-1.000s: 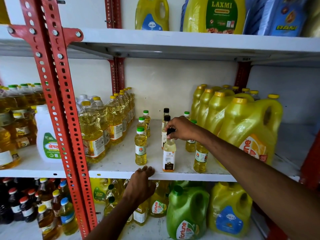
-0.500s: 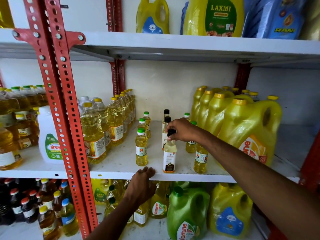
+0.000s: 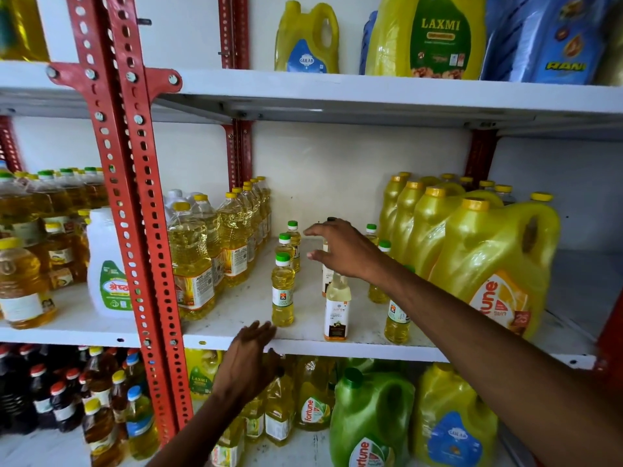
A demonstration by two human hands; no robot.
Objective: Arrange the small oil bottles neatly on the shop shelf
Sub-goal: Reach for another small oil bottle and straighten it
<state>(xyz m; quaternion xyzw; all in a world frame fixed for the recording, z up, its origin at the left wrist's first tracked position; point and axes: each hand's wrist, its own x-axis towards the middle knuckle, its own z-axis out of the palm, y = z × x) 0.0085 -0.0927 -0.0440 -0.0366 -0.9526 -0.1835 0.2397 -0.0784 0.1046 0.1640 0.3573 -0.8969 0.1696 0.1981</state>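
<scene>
Small oil bottles stand in rows on the white middle shelf (image 3: 303,342). A left row of three green-capped bottles starts with the front one (image 3: 282,291). A pale bottle with a white label (image 3: 337,308) stands in the middle row, its cap hidden behind my wrist. More green-capped bottles (image 3: 397,318) stand to the right under my forearm. My right hand (image 3: 340,251) hovers open above the middle row, fingers spread toward the left, holding nothing. My left hand (image 3: 249,358) rests open at the shelf's front edge, fingers over the lip.
Large yellow jugs (image 3: 488,264) fill the right of the shelf, medium yellow bottles (image 3: 232,237) the left. A red perforated upright (image 3: 135,214) stands at left. Jugs and bottles crowd the shelf below (image 3: 371,412) and above (image 3: 435,38).
My right hand has let go of the black cap of the pale bottle and lifted, opening and reaching left and back. My left hand has stayed at the shelf edge.
</scene>
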